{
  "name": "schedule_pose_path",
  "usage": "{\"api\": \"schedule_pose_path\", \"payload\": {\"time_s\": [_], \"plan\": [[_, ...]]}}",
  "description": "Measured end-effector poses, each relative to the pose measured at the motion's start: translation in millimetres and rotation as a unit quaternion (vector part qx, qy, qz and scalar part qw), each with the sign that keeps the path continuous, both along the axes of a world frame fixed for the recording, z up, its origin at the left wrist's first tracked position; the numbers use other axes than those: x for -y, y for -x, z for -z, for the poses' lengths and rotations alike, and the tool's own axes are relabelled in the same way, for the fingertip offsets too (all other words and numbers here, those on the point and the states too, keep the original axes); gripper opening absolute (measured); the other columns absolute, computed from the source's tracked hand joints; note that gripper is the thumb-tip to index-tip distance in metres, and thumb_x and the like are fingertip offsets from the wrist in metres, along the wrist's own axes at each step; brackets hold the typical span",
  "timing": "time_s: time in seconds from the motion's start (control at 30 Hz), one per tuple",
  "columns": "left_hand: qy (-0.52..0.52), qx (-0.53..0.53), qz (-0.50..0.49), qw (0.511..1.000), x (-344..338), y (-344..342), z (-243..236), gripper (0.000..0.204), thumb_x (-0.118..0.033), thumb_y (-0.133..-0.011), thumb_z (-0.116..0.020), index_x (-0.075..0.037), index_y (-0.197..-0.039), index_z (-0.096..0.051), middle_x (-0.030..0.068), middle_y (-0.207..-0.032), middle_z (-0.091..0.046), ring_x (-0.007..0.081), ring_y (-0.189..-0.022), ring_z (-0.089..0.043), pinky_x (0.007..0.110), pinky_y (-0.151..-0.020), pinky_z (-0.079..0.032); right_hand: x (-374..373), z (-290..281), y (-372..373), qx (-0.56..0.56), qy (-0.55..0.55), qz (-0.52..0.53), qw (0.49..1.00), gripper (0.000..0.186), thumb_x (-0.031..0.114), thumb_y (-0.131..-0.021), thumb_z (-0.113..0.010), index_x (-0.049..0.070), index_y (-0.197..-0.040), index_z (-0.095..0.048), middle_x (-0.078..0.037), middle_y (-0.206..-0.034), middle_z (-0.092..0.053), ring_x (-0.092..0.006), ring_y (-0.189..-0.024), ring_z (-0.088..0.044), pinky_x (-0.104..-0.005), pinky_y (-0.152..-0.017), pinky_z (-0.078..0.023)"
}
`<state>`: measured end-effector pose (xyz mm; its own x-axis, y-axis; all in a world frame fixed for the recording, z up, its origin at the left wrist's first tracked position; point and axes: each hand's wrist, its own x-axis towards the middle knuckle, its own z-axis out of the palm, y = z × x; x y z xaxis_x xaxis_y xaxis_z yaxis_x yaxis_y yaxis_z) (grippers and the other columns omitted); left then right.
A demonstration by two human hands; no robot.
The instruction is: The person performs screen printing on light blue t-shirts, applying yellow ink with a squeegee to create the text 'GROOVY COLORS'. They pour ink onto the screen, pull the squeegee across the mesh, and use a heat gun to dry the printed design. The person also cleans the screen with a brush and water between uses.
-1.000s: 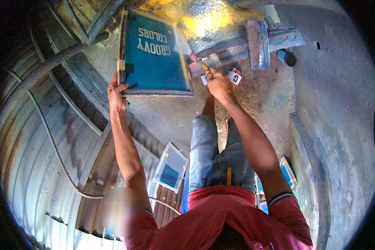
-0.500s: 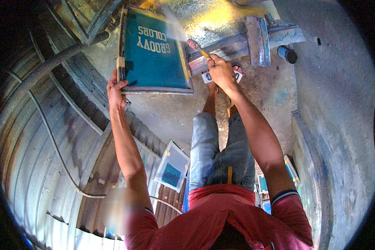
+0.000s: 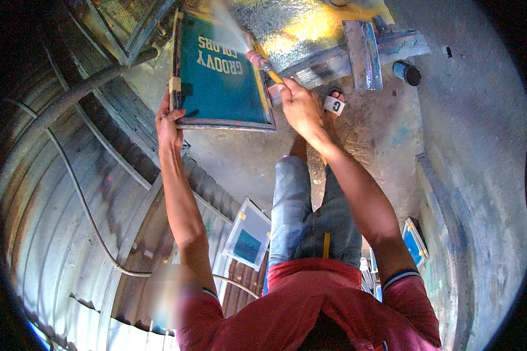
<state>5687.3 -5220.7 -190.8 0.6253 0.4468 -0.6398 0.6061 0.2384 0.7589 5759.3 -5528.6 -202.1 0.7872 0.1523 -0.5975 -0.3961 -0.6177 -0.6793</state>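
Framed screen was held at its lower corner by my left hand

That hand was clamped on the left side of the framed screen, thumb over the front, so the blue-green face stretched upward and to the right of my grip. My right hand was just beyond the framed screen's right edge, closed around the yellow part of a sprayer; I couldn't tell whether its red head touched that edge. Pale spray crossed the framed screen's upper right
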Motion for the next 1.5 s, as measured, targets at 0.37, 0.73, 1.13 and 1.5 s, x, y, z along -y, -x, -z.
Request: {"api": "schedule_pose_path", "payload": {"time_s": [0.37,0.73,1.13,1.5], "plan": [[-0.010,-0.004,0.012,1.000,9,-8,-6,0.075,0.013,-0.067,-0.048,0.000,-0.140,-0.041,0.0097,-0.129,-0.056,0.0213,-0.110,-0.056,0.029,-0.092,-0.045,-1,-60,39,0.020,-0.030,-0.074,0.997,0.027,0.028,-0.096,-0.046,0.010,-0.113,-0.056,-0.021,-0.069,-0.063,-0.0426,-0.063,-0.062,-0.0525,-0.057,-0.049],[0.056,-0.001,-0.021,0.998,21,-15,-14,0.081,0.013,-0.066,-0.045,-0.003,-0.144,-0.036,0.0081,-0.126,-0.056,0.0207,-0.106,-0.057,0.029,-0.087,-0.048,31,-64,100,0.001,-0.034,-0.039,0.999,0.030,0.029,-0.096,-0.049,0.011,-0.118,-0.060,-0.021,-0.066,-0.060,-0.0394,-0.063,-0.063,-0.0493,-0.057,-0.049],[0.077,-0.001,0.019,0.997,2,-3,-7,0.081,0.010,-0.064,-0.047,-0.002,-0.144,-0.036,0.0084,-0.132,-0.053,0.0210,-0.109,-0.056,0.030,-0.087,-0.049,36,-53,36,-0.025,0.008,-0.017,1.000,0.036,0.037,-0.095,-0.045,0.016,-0.121,-0.059,-0.022,-0.084,-0.065,-0.0419,-0.079,-0.063,-0.0495,-0.070,-0.050],[0.068,-0.001,0.007,0.998,-4,-3,-7,0.085,0.016,-0.064,-0.048,-0.004,-0.145,-0.034,0.0072,-0.127,-0.054,0.0212,-0.105,-0.057,0.030,-0.079,-0.052,49,-88,105,-0.103,-0.020,-0.056,0.993,0.034,0.030,-0.094,-0.055,0.009,-0.120,-0.060,-0.021,-0.072,-0.063,-0.0321,-0.063,-0.066,-0.0421,-0.055,-0.049]]}}
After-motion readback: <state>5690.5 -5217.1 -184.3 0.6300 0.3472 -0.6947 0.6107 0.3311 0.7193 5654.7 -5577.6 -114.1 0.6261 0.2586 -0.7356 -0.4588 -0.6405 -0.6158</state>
